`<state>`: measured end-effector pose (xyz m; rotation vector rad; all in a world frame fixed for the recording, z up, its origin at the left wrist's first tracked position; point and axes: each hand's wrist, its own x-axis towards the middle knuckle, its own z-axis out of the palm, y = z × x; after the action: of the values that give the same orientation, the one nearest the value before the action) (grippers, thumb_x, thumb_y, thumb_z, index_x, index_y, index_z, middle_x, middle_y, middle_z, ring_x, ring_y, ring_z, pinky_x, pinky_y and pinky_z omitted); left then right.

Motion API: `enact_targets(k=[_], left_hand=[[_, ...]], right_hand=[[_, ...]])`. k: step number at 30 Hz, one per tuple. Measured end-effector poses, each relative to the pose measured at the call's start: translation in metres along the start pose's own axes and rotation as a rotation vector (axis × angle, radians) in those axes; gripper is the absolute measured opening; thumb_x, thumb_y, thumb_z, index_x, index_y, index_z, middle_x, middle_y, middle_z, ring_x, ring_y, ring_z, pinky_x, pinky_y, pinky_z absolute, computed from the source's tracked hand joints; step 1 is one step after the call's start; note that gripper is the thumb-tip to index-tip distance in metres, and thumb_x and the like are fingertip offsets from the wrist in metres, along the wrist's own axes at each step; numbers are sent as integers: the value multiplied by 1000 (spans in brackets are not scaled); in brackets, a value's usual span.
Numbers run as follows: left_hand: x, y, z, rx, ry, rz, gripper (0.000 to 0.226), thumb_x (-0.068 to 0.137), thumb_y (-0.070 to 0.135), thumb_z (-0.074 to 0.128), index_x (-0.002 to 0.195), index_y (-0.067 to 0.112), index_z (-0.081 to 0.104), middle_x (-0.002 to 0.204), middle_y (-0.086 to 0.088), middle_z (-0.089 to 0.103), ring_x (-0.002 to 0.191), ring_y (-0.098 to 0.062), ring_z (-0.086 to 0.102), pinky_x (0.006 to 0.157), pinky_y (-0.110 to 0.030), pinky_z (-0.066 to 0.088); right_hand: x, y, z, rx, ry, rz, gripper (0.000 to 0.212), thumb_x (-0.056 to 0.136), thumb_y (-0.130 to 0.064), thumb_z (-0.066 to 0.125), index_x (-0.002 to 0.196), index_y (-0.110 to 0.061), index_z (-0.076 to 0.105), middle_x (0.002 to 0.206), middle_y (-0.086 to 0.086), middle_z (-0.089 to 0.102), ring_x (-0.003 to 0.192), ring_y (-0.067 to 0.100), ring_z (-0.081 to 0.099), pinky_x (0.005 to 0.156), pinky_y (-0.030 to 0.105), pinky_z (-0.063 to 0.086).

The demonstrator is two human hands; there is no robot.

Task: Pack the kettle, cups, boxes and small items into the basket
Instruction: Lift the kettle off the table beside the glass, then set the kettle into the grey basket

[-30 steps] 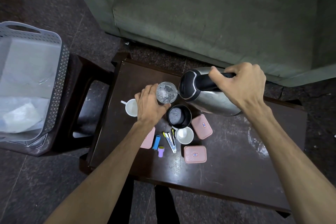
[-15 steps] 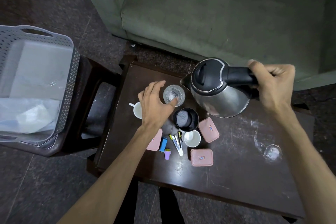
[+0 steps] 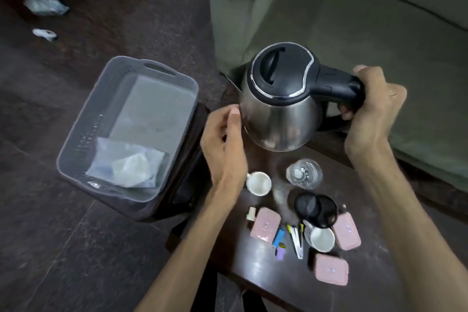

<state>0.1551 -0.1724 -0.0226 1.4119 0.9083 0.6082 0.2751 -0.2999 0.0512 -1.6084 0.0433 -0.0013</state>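
1. Head view, step: kettle (image 3: 278,111) is off the tabletop (image 3: 266,268), carried in the air over its far-left corner, between the sofa (image 3: 354,20) and the basket (image 3: 106,99). Judged: kettle transfer in hand, first item of the packing; nothing else of the task's things is packed.
2. Head view, right hand (image 3: 372,109): clenched round the black handle of the kettle, fingers wrapped under it, thumb side on top. It carries the weight.
3. Head view, left hand (image 3: 225,142): fingers loosely curved, tips against the steel side of the kettle near the spout. Steadying touch only, not a wrap-round hold.
4. Head view, basket: grey, perforated walls, sits on a dark stool left of the tabletop, just beside it. A clear plastic bag (image 3: 126,167) lies in its near end; far end shows bare floor.
5. Head view, left on the tabletop: two white cups (image 3: 258,183), a glass (image 3: 304,176), a black round base (image 3: 315,210), three pink boxes (image 3: 266,224), small items (image 3: 288,238) in a cluster between the boxes.
6. Next move, judged: swing the kettle left over the basket rim, lower it upright onto the bare far end, clear of the bag, then release both hands.
7. Risk, judged: kettle bottom may catch the basket rim; frame is motion-blurred, so clearance is hard to read.
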Motion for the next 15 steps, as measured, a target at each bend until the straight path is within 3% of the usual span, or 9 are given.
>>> enact_targets(k=[3,6,15], left_hand=[[34,17,-36,-31,79,-21,25,102,27,57,109,9,73,108,-8,74,104,-22,70,96,-47,58],[70,31,-75,0,190,29,23,101,24,57,109,8,71,109,-6,73,104,-18,68,94,-54,56],[165,17,-164,86,323,-11,27,101,23,54,111,5,71,116,-15,70,110,-35,66,99,-55,54]], right_hand=[[-6,-7,60,80,-18,51,44,71,-40,63,60,-15,29,58,7,24,53,27,20,43,31,17],[-15,-6,121,142,-62,95,35,76,-32,65,51,-23,42,52,-1,31,46,19,29,41,28,21],[-47,43,257,171,-145,206,29,81,-27,64,64,-6,54,61,12,33,48,17,34,40,22,27]])
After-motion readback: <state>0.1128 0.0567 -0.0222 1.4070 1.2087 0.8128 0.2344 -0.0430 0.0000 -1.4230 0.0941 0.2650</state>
